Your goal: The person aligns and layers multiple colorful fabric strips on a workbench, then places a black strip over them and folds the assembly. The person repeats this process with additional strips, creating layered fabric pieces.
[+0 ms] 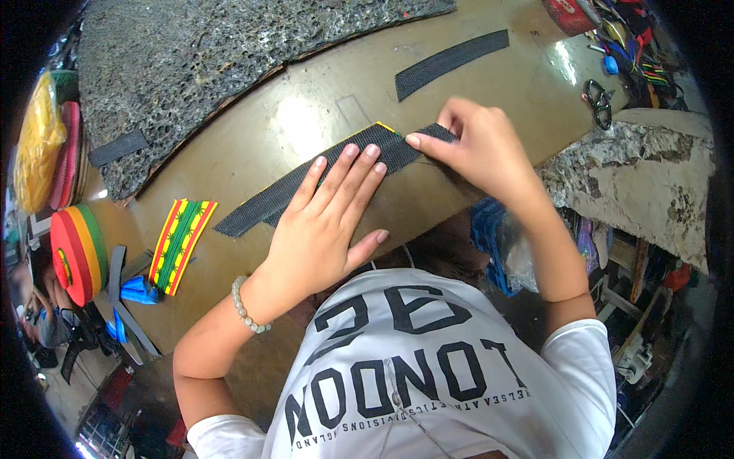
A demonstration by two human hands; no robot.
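Note:
A long black woven strip (256, 205) lies slantwise on the tabletop, with a thin yellow edge showing along its far side. My left hand (317, 222) rests flat on it, fingers stretched out and thumb apart. Another black woven piece (399, 155) seems to lie over or against the right part of the strip; how they join is partly hidden by my fingers. At its right end, my right hand (485, 149) pinches the black webbing between thumb and fingers. A separate black strip (451, 63) lies farther back on the table.
A rough dark slab (229, 65) covers the far left of the brown tabletop (489, 99), a small black piece (118, 148) on it. To the left are a patterned yellow-green-red strip (183, 245) and a striped webbing roll (80, 252). Black scissors (599, 103) lie far right.

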